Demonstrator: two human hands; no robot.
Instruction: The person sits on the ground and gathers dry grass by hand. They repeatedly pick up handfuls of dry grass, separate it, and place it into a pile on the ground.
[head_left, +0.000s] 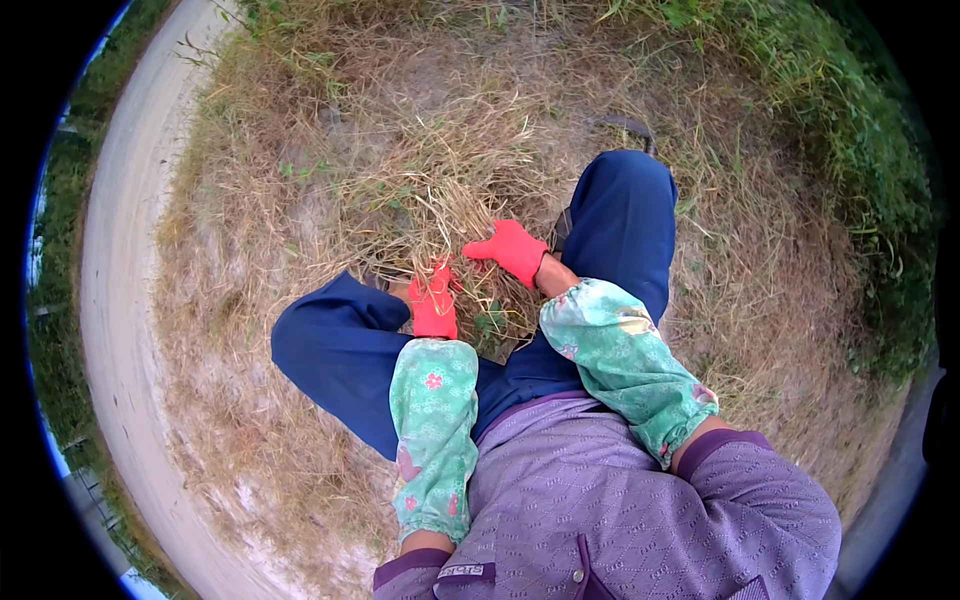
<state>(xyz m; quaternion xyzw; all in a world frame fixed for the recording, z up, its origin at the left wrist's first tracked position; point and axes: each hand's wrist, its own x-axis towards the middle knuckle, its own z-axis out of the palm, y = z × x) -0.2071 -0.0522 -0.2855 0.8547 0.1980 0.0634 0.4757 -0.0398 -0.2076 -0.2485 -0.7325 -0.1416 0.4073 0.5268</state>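
Between my bent knees lies a loose heap of dry grass (465, 161), its pale stalks bunching towards my hands. My left hand (433, 304), in a red glove, is low at the near side of the heap, with stalks caught across its fingers. My right hand (514, 251), gloved in red too, rests against the near right of the bunched stalks, its thumb pointing left. Its other fingertips are hidden. A small green weed (491, 319) grows just below the hands. Past my right knee lies a curved dark blade, seemingly a sickle (628, 126), partly hidden by the knee.
Dry cut grass (247, 300) covers the sandy ground around me. Tall green grass (847, 150) stands on the right and at the far side. A pale dirt road (112, 300) curves along the left. My blue trouser legs (630, 217) flank the work spot.
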